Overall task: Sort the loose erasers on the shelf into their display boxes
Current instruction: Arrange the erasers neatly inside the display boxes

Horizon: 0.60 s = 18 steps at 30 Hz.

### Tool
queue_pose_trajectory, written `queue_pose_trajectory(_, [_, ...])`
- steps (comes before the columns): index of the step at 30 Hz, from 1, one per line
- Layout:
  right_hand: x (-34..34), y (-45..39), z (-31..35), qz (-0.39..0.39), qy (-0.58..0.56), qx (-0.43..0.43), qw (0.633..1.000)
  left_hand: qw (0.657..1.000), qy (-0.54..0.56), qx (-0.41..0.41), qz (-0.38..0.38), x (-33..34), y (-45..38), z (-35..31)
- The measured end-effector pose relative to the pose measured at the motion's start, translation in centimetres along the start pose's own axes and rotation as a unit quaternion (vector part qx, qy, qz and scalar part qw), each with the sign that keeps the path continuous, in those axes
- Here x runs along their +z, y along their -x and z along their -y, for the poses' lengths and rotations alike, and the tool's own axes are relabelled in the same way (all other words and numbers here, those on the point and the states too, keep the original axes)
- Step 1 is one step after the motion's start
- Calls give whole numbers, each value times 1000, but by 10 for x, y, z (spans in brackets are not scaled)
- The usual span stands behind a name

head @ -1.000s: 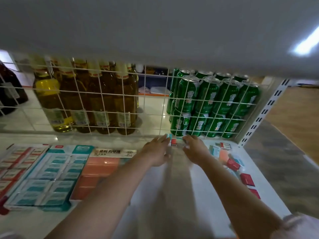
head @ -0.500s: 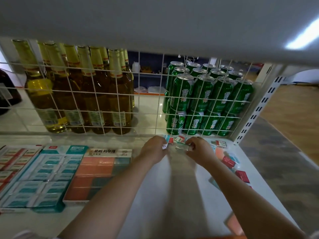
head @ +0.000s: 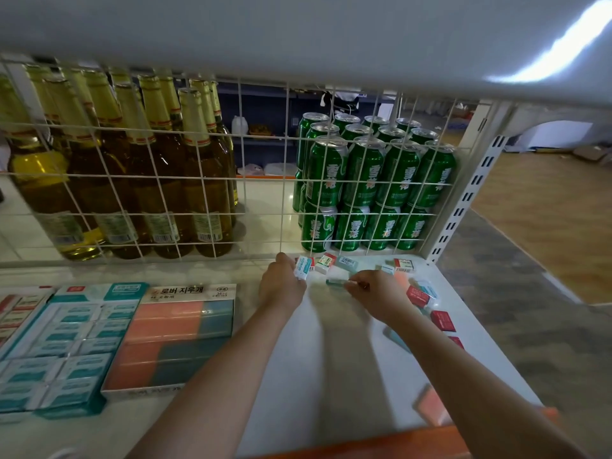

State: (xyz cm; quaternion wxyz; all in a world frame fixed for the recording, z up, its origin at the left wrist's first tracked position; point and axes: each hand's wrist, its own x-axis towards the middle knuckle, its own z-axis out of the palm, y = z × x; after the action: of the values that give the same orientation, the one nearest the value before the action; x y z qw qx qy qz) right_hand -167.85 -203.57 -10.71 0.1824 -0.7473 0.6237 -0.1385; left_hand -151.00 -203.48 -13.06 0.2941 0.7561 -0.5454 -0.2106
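1. The left hand (head: 281, 286) pinches a teal-and-white eraser (head: 304, 267) near the shelf (head: 331, 359) back edge, apparently gathered for boxing.
2. The right hand (head: 377, 293) curls its fingertips onto a teal eraser (head: 337, 279) lying flat there.
3. The display boxes (head: 99, 342) wait along the shelf's left side; the loose erasers (head: 427, 299) lie scattered toward its right edge.

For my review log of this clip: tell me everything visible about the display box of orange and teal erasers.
The display box of orange and teal erasers is a shallow white card tray lying flat on the white shelf, left of both forearms. Its raised back flap carries bold Korean lettering. Inside, salmon-orange and teal blocks lie tightly packed in rows and look to fill it. Its left side abuts a teal-and-white eraser box. Neither hand touches it.
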Motion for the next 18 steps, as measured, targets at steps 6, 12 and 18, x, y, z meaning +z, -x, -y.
queue_pose_trajectory(6, [5,9,4,-8,-26,27,999,997,-39,58,27,-6,7,15])
queue_pose_trajectory(12, [9,18,13,16,-15,51,998,997,-23,58,40,-23,12,21])
queue_pose_trajectory(18, [8,27,24,29,5,50,998,995,48,61,63,-46,19,29])
